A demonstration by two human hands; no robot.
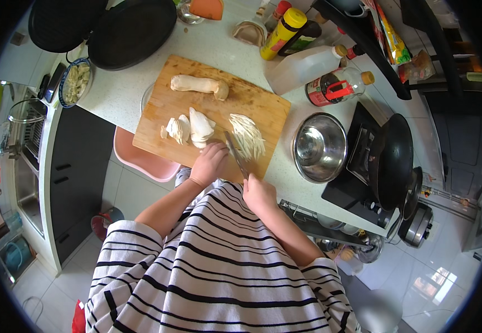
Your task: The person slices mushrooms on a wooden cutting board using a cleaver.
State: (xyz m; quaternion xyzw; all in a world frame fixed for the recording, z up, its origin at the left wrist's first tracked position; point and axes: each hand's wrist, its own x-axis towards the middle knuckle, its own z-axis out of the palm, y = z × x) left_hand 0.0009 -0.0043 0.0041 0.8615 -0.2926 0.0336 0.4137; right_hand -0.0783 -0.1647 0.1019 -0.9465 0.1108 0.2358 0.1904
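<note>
My right hand (261, 194) grips the handle of a kitchen knife (237, 155), its blade slanting up and left across the wooden cutting board (212, 106). Beside the blade, my left hand (208, 162) bends its fingers down over pieces of mushroom, which they mostly hide. Just beyond those fingertips lies a stack of wide pale mushroom slices (201, 125), with smaller slices (177, 129) to its left. Right of the knife are thin mushroom strips (247, 133). A whole king oyster mushroom (199, 84) rests on the far part of the board.
A steel bowl (320, 147) stands right of the board, before a black wok (392, 161) on the stove. Bottles (303, 68) line the back right. A black electric griddle (130, 35) and a bowl of food pieces (76, 83) are at left. Below the counter edge sits a pink bin (141, 160).
</note>
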